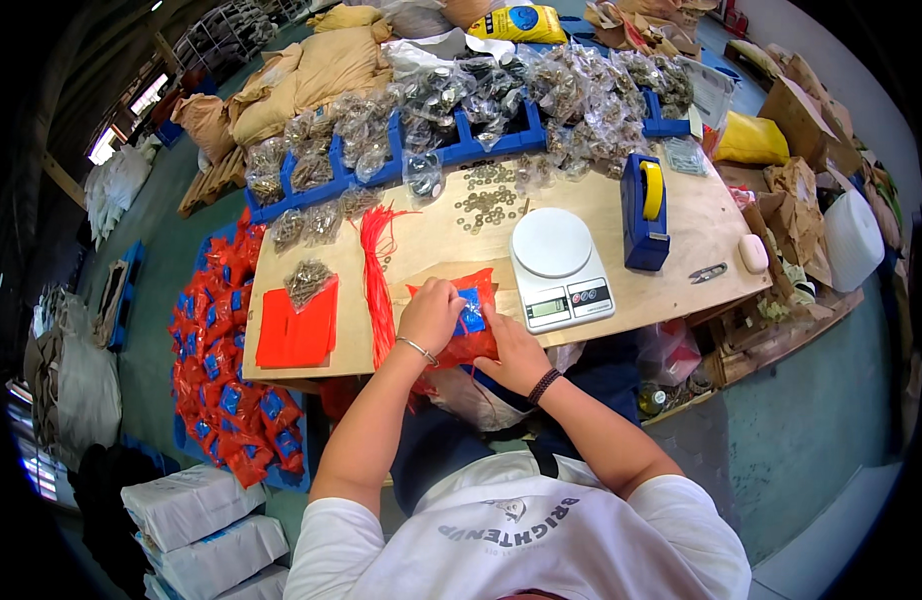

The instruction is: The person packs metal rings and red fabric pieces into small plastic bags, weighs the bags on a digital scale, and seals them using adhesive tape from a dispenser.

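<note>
Both my hands are on a red plastic packet (466, 345) with a blue label, at the table's front edge. My left hand (429, 318) has curled fingers gripping its left side, and my right hand (511, 352) holds the right side. Left of these lie red strands (376, 260) and a stack of red flat bags (291, 335) topped by a clear bag of hardware (309, 280). A white digital scale (551, 242) stands just to the right. Small washers (486, 207) are spread behind on the wooden table (701, 240).
Blue bins (526, 140) with bagged hardware line the back. A tape dispenser (644, 235), nippers (708, 272) and a white oval object (754, 252) are at right. Red packets (231, 400) fill a blue crate on the floor left; white packages (181, 510) are stacked at lower left.
</note>
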{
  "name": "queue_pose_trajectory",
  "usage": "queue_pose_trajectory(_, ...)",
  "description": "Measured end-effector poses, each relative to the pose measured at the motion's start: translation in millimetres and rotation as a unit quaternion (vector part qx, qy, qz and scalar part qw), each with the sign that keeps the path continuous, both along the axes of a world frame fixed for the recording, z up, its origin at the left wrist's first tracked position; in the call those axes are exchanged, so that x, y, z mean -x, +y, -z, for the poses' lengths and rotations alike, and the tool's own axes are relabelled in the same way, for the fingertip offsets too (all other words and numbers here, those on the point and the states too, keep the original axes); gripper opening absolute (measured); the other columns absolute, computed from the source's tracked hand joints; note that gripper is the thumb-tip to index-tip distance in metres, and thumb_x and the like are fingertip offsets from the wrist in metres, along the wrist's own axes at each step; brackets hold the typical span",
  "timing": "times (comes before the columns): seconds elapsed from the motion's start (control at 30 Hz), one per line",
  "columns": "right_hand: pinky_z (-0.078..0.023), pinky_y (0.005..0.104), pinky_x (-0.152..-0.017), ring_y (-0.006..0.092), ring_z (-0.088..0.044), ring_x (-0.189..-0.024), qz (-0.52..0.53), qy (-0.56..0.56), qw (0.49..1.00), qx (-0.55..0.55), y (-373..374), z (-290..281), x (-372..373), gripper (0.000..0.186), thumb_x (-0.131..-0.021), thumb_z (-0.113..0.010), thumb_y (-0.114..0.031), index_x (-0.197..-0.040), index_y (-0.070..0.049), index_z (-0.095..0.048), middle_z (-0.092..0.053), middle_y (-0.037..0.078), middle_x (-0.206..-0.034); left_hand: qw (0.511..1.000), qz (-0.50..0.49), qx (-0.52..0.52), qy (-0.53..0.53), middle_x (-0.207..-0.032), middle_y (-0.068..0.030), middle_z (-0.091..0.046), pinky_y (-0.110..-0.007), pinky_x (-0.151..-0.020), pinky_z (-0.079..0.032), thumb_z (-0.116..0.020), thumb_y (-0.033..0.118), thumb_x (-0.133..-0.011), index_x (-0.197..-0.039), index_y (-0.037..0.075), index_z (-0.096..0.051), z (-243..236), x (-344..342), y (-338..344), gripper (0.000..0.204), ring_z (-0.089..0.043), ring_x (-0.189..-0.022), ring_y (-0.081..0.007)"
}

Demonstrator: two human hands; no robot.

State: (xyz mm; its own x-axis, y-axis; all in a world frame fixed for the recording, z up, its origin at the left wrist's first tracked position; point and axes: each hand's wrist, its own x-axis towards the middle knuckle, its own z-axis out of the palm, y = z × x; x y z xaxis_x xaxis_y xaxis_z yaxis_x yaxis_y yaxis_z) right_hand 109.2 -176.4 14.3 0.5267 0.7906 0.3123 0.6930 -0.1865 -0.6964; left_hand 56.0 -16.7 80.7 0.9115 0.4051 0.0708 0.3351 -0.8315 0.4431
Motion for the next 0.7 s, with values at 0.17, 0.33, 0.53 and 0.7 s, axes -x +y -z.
queue_pose_trajectory(0.17,-0.037,0.0394,-0.095,0.0365,-0.045,-0.11,-0.011,0.019,1.0,0.005,-1.1,-2.6,0.2,0.08,-0.067,-0.069,-0.019,-0.132,0.002,-0.027,-0.045,0.023,-0.12,0.975,0.029,0.159,-0.155,-0.079,-0.0124,-0.057,-0.034,-0.066,-0.045,-0.054,0.012,-0.083,-0.082,0.001,-0.049,25.3,8.8,13.0,0.012,-0.058,-0.073,-0.0254)
queue_pose_trajectory(0.33,-0.037,0.0399,-0.095,0.0369,-0.045,-0.11,-0.011,0.02,1.0,0.011,-2.2,-3.9,0.2,0.08,-0.067,-0.07,-0.019,-0.132,0.003,-0.027,-0.045,0.023,-0.12,0.927,-0.011,0.321,-0.193,-0.077,-0.0114,-0.059,-0.031,-0.064,-0.045,-0.052,0.011,-0.084,-0.083,0.001,-0.049,26.9,8.8,3.1,0.01,-0.058,-0.069,-0.0213)
queue_pose_trajectory(0.53,-0.038,0.0412,-0.091,0.0368,-0.046,-0.106,-0.036,-0.072,0.996,-0.046,-2.5,19.5,-6.6,0.078,-0.067,-0.068,-0.016,-0.131,0.0,-0.027,-0.045,0.022,-0.118,0.955,0.172,0.197,-0.143,-0.076,-0.0094,-0.058,-0.031,-0.067,-0.046,-0.055,0.007,-0.079,-0.085,0.005,-0.056,1.4,40.9,-60.8,0.007,-0.058,-0.072,-0.0219)
queue_pose_trajectory(0.7,-0.038,0.0408,-0.091,0.0371,-0.045,-0.106,-0.016,0.0,1.0,-0.007,-2.2,2.2,-0.4,0.081,-0.066,-0.069,-0.017,-0.132,0.001,-0.025,-0.045,0.022,-0.118,0.877,0.428,0.201,0.09,-0.095,-0.0106,-0.059,-0.038,-0.077,-0.045,-0.05,0.022,-0.084,-0.097,0.007,-0.057,27.6,92.0,-118.4,0.021,-0.056,-0.087,-0.0276)
